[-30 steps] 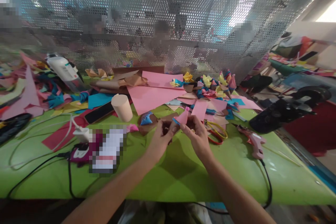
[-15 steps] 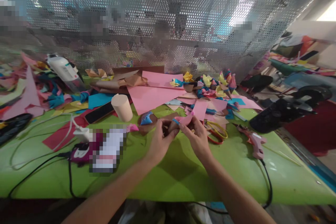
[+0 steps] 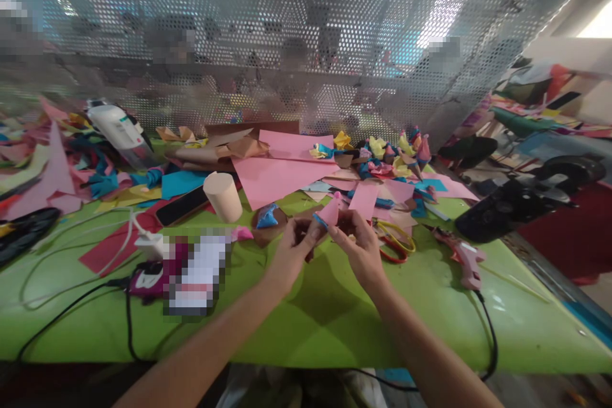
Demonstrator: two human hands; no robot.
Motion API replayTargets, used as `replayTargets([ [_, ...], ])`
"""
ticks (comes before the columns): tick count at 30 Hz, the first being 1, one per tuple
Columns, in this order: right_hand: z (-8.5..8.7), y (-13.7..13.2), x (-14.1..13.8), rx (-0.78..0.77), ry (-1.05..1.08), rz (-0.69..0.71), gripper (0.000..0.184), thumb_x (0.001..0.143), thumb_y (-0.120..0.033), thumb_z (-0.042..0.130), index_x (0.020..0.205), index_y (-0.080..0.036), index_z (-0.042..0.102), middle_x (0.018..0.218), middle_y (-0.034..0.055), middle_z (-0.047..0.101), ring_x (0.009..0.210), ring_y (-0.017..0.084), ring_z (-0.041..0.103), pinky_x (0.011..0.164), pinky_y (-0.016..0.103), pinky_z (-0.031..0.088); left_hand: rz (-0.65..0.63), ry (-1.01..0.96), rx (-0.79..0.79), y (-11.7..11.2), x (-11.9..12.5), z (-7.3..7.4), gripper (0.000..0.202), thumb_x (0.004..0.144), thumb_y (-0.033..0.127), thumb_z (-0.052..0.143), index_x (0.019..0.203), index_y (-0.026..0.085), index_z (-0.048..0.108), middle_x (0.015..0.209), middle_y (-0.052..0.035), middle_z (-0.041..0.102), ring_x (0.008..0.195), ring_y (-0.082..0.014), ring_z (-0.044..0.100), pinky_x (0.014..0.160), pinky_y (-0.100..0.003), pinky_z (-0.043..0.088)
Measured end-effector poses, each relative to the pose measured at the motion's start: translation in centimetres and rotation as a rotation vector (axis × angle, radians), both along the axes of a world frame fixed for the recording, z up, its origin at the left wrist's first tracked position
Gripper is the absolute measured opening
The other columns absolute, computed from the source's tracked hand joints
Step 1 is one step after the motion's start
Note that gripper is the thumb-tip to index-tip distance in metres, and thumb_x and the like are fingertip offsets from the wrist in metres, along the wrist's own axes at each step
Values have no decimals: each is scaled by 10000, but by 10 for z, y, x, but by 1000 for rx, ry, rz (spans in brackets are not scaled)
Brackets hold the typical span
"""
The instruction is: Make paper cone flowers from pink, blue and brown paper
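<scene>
Above the green counter [image 3: 310, 331], the left hand [image 3: 287, 258] and right hand [image 3: 362, 252] grasp a pink cone [image 3: 329, 212] in their fingers [image 3: 342, 240]; its long axis tilts, tip up and rightward, blue edging its lower end.

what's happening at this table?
A person's left hand and right hand together hold a small pink paper cone with a blue rim, raised over the green table. Scissors lie just past the right hand, and a glue gun lies farther right; neither is in use. Cut and crumpled coloured paper is spread toward the back, near the mesh screen.
</scene>
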State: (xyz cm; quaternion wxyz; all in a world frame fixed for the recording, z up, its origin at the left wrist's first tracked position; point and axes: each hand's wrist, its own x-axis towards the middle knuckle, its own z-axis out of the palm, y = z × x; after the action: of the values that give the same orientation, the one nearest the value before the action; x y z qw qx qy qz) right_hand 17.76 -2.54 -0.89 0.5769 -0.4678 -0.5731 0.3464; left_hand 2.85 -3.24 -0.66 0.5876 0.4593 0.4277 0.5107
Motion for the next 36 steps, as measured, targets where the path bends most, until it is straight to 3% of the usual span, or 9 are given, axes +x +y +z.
replayTargets([
  [13, 1, 0, 0, 48, -18, 5, 213, 860, -420, 704, 892, -218, 643, 777, -3, 622, 666, 149, 536, 603, 269, 434, -31, -125, -94, 1, 1, 1, 495, 708, 635, 780, 864, 191, 623, 675, 45, 562, 532, -79, 436, 495, -219, 344],
  [20, 0, 1, 0, 57, 0, 6, 225, 851, -428, 725, 887, -221, 644, 780, 0, 630, 664, 151, 544, 597, 271, 439, -25, -180, -151, 1, 2, 2, 537, 649, 657, 806, 836, 187, 625, 678, 27, 612, 520, -81, 466, 487, -218, 344],
  [36, 2, 0, -1, 74, -31, -23, 222, 803, -402, 753, 859, -218, 641, 758, 0, 620, 648, 151, 535, 582, 272, 440, -45, -226, -205, 3, 1, -6, 529, 683, 639, 799, 905, 171, 693, 749, -23, 663, 580, -102, 517, 515, -222, 352],
])
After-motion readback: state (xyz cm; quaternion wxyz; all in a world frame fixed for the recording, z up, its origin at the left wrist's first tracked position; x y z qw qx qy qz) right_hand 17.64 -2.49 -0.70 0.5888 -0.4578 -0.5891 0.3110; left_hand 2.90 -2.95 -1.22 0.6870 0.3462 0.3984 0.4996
